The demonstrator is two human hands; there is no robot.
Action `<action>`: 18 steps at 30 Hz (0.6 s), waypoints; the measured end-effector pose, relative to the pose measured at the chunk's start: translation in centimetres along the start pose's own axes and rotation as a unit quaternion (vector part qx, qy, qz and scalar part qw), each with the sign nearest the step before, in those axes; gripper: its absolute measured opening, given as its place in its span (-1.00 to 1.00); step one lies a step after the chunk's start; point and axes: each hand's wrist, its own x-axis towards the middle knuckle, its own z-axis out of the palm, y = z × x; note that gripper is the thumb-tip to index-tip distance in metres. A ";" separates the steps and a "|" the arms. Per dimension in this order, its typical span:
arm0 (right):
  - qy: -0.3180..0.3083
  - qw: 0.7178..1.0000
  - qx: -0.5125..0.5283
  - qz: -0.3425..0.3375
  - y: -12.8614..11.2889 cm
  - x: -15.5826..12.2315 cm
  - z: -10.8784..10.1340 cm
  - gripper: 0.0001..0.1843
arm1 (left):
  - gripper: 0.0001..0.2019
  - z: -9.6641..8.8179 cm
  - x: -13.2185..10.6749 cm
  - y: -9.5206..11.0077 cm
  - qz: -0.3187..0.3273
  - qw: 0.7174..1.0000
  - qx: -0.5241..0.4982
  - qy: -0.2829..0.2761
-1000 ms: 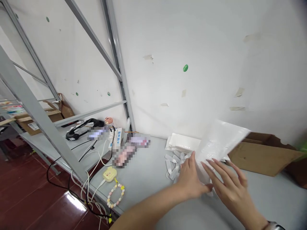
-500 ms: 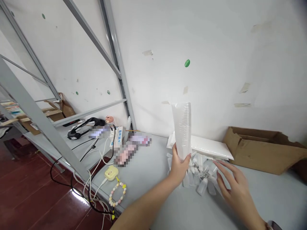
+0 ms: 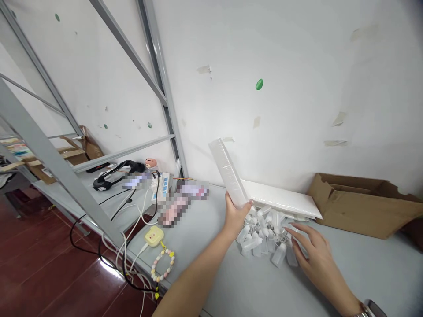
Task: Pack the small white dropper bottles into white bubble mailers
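My left hand (image 3: 235, 216) is closed on the lower end of a white bubble-wrap mailer (image 3: 228, 173), which stands up and leans to the left. My right hand (image 3: 312, 256) is open, fingers spread, with its fingertips at the right side of a pile of several small clear plastic bottles (image 3: 264, 235) on the grey table (image 3: 380, 268). A flat stack of white mailers (image 3: 280, 200) lies just behind the pile, against the wall.
An open cardboard box (image 3: 363, 204) sits at the back right. To the left are a power strip (image 3: 161, 187), cables, a yellow charger (image 3: 154, 236) with a bead bracelet (image 3: 162, 265), headphones (image 3: 114, 174), and grey metal shelf posts (image 3: 49, 154).
My left hand has lifted the mailer off the bottle pile and swung it upright, then tilted it left. My right hand let go of it and lowered toward the bottles.
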 end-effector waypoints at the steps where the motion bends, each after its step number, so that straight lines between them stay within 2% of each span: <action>1: -0.001 1.000 0.002 -0.001 0.1 0.0 0.0 -0.71 | -0.45 -0.1 0.1 -0.3 -0.002 1.000 0.001 0.006; 4: 0.006 1.000 0.018 -0.014 -0.5 0.3 -0.5 -0.72 | -0.55 -0.3 0.6 -1.3 -0.015 1.000 0.000 0.016; 7: -0.006 0.996 0.055 -0.075 -2.8 0.9 -1.8 -0.68 | -0.61 -0.5 1.0 -2.1 -0.026 0.999 0.003 0.023; 11: -0.127 0.966 0.101 -0.200 -7.5 1.4 -2.8 -0.56 | -0.56 -0.8 1.3 -2.5 -0.029 0.999 0.008 0.021; 13: -0.163 0.947 0.115 -0.251 -9.1 1.4 -2.6 -0.59 | -0.49 -0.8 1.4 -2.3 -0.026 1.000 0.008 0.015; 15: -0.172 0.945 0.120 -0.253 -9.8 1.3 -2.2 -0.65 | -0.42 -0.8 1.3 -2.1 -0.023 1.000 0.007 0.005; 18: -0.168 0.955 0.115 -0.216 -9.6 1.1 -2.0 -0.68 | -0.35 -0.6 1.2 -1.7 -0.031 0.999 -0.017 -0.019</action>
